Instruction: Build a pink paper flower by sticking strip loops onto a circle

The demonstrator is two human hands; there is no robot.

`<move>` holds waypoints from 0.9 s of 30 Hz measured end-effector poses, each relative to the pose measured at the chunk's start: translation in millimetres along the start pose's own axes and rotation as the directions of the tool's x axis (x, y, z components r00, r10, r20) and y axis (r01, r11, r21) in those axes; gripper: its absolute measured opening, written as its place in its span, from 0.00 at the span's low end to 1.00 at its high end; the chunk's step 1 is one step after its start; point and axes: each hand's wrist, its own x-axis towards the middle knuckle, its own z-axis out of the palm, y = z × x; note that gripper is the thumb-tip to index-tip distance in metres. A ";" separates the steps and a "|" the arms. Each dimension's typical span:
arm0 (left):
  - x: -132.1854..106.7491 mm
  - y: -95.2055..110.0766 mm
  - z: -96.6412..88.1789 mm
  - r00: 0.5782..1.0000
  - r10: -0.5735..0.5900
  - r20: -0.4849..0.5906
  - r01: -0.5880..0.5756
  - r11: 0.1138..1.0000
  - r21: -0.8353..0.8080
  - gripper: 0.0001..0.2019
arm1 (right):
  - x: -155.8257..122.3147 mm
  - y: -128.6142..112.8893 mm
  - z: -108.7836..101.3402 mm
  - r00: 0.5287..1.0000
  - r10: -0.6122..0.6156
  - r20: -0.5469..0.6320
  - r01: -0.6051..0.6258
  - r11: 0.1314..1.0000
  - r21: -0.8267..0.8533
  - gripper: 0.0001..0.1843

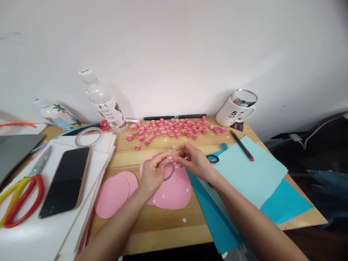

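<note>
The left hand and the right hand are meeting fingertip to fingertip over the middle of the wooden desk, both pinching closed on a small pink piece that is showing only as a sliver between the fingers, too small to tell its shape. A clear ring is peeking out below the left palm; whether that hand is gripping it or it is lying on the large pink circle underneath cannot be told. Behind the right hand, a black-handled pair of scissors is mostly hiding, only its loops showing. Farther back, a scatter of pink paper rolls is lying well apart from the hands, in front of a black pen. More pink circles are overlapping just left of the left wrist. A phone is resting on white sheets, beside red-handled scissors that are running off the picture's edge. Blue paper is lying under the right forearm.
</note>
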 end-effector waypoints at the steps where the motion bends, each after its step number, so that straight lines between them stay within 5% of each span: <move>1: -0.1 0.2 0.2 0.999 -0.010 -0.031 0.009 1.000 -0.020 0.08 | -0.3 0.7 1.5 1.000 -0.012 -0.014 0.013 0.999 0.030 0.13; 6: -0.4 -1.8 -0.4 0.997 0.014 -0.073 -0.012 0.999 0.032 0.08 | -3.9 1.0 6.8 0.994 -0.087 -0.068 0.089 0.996 0.032 0.11; 14: -2.8 -4.6 -0.1 0.994 0.097 -0.043 -0.087 0.975 0.202 0.09 | -4.5 -0.9 9.9 0.997 -0.004 -0.081 0.015 0.992 0.129 0.13; 21: -1.6 4.1 -0.1 0.993 0.117 -0.033 -0.115 0.992 0.047 0.07 | -3.3 -2.1 8.1 0.998 0.060 -0.006 -0.057 0.965 0.256 0.14; 27: 0.2 11.8 -0.8 0.999 -0.033 -0.025 0.030 0.992 -0.125 0.06 | -2.8 2.0 10.7 0.998 0.033 -0.059 -0.012 0.947 0.320 0.16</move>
